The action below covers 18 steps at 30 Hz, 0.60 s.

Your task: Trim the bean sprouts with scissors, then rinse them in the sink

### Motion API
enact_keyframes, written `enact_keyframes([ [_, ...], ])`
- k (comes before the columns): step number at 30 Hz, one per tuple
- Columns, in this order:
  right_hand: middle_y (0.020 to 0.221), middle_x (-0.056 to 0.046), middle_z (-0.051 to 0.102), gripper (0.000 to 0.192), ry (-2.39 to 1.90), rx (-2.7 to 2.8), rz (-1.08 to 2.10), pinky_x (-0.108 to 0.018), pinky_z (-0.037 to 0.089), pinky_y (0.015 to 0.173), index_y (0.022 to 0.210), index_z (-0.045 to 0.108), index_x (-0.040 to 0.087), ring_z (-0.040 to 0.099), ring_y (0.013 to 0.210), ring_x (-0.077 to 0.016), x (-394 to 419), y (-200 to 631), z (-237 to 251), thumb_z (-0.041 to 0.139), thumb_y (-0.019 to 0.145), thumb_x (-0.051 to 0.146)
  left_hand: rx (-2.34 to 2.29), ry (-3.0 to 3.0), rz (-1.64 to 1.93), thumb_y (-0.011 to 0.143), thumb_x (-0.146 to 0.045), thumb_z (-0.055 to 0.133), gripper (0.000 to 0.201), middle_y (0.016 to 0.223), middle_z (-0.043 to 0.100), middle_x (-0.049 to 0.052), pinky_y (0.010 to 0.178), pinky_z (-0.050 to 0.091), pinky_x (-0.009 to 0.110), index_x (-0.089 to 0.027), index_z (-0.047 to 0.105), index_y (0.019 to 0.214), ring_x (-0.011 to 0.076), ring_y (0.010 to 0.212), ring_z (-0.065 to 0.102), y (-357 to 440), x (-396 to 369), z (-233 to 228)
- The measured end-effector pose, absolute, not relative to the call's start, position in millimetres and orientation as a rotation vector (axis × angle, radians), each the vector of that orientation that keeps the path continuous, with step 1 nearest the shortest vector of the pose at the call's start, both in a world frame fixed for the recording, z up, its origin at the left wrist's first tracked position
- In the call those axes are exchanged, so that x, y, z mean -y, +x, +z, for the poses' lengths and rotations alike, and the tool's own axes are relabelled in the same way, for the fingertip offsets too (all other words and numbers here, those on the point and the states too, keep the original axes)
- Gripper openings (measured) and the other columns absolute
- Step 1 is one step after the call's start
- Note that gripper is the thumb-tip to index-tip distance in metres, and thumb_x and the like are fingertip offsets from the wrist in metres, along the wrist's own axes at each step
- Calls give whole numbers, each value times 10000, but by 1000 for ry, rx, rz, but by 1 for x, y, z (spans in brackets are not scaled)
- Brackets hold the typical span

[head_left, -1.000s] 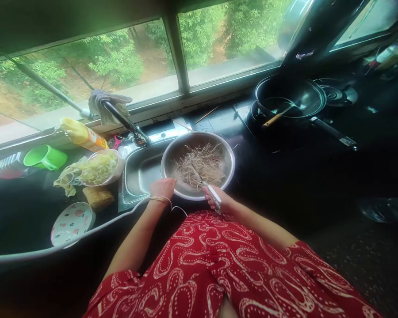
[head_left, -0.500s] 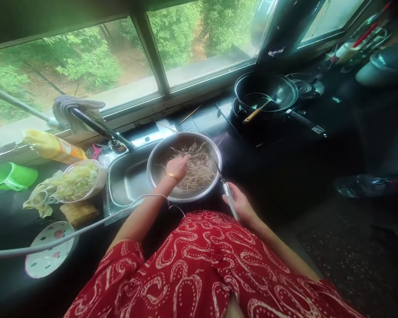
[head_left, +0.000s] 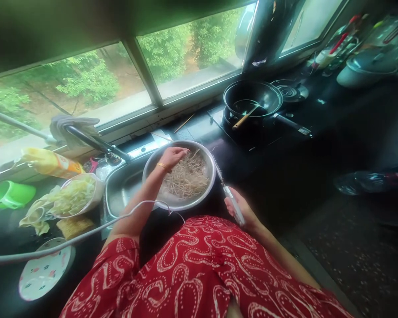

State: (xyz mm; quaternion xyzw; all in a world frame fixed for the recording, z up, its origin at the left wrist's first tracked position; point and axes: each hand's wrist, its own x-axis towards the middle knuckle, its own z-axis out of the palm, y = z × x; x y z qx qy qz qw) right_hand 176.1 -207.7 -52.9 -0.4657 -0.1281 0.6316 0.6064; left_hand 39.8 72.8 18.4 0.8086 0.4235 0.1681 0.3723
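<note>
Steel bowl [head_left: 179, 201] sat over the sink's [head_left: 119, 194] right edge, left hand [head_left: 173, 155] pinching its sprouts [head_left: 187, 179], right hand [head_left: 240, 205] clamped on a knife [head_left: 226, 190] that might nick the reaching wrist.

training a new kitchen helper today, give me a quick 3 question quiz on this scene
1. True or false: the left hand is down among the dry strands in the steel bowl.
2. What does the right hand grip? A) a ladle B) a knife C) a cup
3. Fill in: the black pan on the stove holds a utensil with a ____ handle.

Key
1. True
2. B; its blade points toward the bowl's rim.
3. Wooden
</note>
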Motion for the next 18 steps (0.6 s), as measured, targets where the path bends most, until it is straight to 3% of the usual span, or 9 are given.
enact_keyframes([
  [4,630,79,450,539,-938,271,1573,-129,296,380,1121,520,220,345,436,-19,198,171,-49,757,660,366,-1123,1670,806,697,-428,743,307,690,702,54,546,480,224,-132,742,781,106,540,585,11,-80,71],
  [10,713,28,556,515,-837,411,1767,-137,339,396,955,559,205,466,500,-42,183,166,-48,791,629,529,-969,1369,1229,703,-406,773,287,725,709,35,599,541,230,-158,705,832,118,631,657,-11,-72,117],
  [14,748,-11,585,473,-686,549,1939,-187,420,483,977,596,177,531,582,-86,176,158,-55,668,757,591,-936,1222,1398,735,-366,765,244,745,708,31,667,558,237,-162,696,849,124,698,680,-29,-58,108],
  [18,737,-17,585,517,-535,602,2079,-215,468,586,975,624,144,550,616,-95,166,143,-60,633,777,621,-954,1019,1542,711,-380,778,267,743,711,13,629,539,197,-171,699,857,95,654,666,-48,-41,74],
])
